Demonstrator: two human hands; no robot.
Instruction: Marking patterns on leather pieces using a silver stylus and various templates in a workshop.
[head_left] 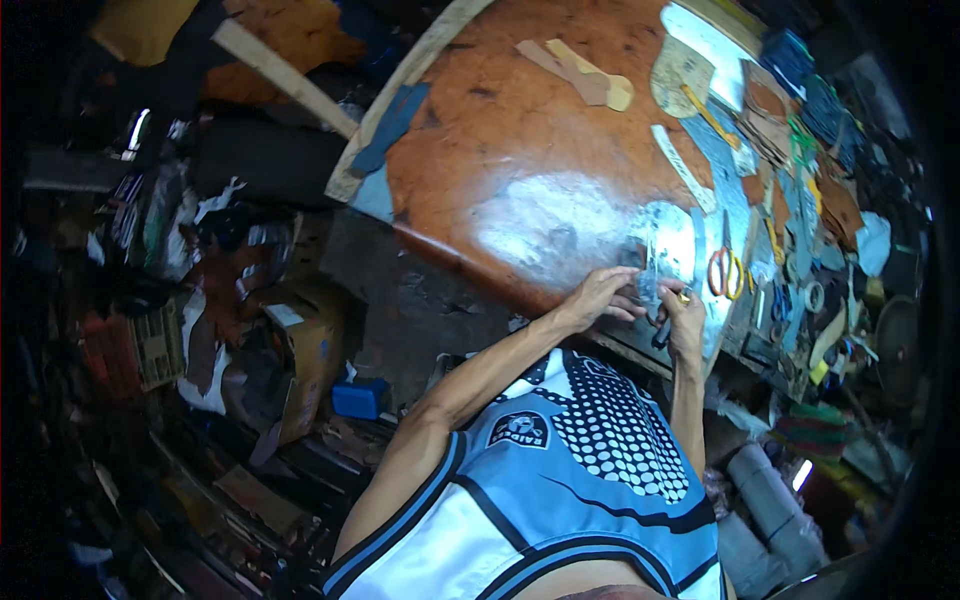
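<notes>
My left hand (604, 298) is at the near edge of a large brown leather hide (470, 150) spread over the table. Its fingers are bent and closed around the edge of a small dark piece, too small to make out. Just right of it, my right hand (684, 318) is closed on a slim tool with a dark handle (661, 334), its kind unclear. Both hands meet over a shiny pale sheet (672, 232). Scissors (725, 272) with red and yellow handles lie right of my hands.
A white strip (684, 168), tan leather strips (578, 72) and a yellow-handled tool (708, 112) lie farther back. Scraps and tools, with a tape roll (814, 295), crowd the right side. A cardboard box (305, 350) and a blue case (360, 398) stand low at left.
</notes>
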